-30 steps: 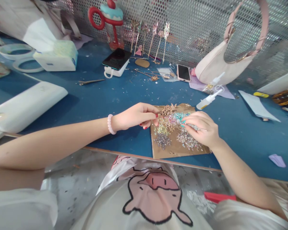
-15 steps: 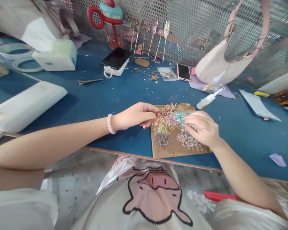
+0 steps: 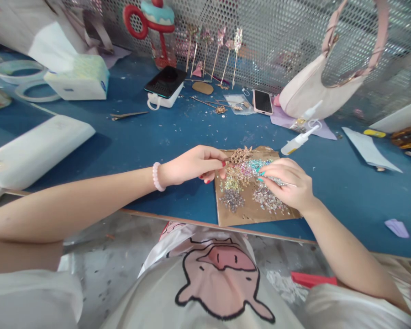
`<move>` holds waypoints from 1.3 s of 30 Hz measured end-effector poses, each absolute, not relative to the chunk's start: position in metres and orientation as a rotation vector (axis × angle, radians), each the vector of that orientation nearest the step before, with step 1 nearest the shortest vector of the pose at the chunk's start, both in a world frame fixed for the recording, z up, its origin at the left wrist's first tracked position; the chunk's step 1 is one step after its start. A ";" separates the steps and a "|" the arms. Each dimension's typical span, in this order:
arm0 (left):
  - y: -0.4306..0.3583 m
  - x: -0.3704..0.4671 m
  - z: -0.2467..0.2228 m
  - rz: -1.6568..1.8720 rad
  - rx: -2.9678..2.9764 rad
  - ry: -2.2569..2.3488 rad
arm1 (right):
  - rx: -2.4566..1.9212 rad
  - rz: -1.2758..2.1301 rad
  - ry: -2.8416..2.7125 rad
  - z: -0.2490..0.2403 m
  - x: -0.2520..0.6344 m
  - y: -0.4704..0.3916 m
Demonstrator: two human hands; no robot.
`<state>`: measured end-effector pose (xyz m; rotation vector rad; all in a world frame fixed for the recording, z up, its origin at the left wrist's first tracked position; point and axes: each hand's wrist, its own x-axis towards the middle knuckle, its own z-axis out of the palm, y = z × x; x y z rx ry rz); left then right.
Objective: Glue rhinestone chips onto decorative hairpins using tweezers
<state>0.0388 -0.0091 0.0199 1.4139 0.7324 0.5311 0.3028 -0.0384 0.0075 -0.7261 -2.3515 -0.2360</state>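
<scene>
My left hand (image 3: 200,165), with a beaded bracelet at its wrist, pinches an openwork gold-coloured metal ornament (image 3: 240,156) above the top of a piece of brown cardboard (image 3: 241,218). Over the cardboard's right side, my right hand (image 3: 289,183) is closed on a slender silver-coloured tool (image 3: 288,184); its tip is too small to make out. Small rhinestones lie between and below my hands in loose heaps: blue-green rhinestones (image 3: 256,163), yellowish rhinestones (image 3: 233,182), grey rhinestones (image 3: 232,200) and clear rhinestones (image 3: 269,201).
A glue bottle (image 3: 297,142) lies right of the cardboard. Farther back are scissors (image 3: 128,115), a black phone (image 3: 165,82) on a white block, a pink-edged phone (image 3: 262,102) and a handbag (image 3: 320,87). Decorated sticks (image 3: 219,52) stand by the mesh. A tissue pack (image 3: 78,80) sits left.
</scene>
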 end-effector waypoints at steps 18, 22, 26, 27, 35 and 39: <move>-0.010 0.040 0.021 0.536 1.411 0.756 | -0.751 -0.230 -2.379 0.005 0.303 -0.040; -0.010 0.040 0.021 0.540 1.404 0.755 | -0.741 -0.235 -2.377 0.004 0.303 -0.040; -0.009 0.040 0.019 0.549 1.395 0.755 | -0.751 -0.236 -2.380 0.004 0.302 -0.040; -0.009 0.040 0.018 0.551 1.393 0.755 | -0.750 -0.239 -2.381 0.004 0.302 -0.040; -0.008 0.039 0.014 0.560 1.388 0.731 | -0.755 -0.210 -2.381 0.004 0.299 -0.042; -0.008 0.039 0.012 0.557 1.396 0.710 | -0.775 -0.178 -2.362 0.002 0.295 -0.045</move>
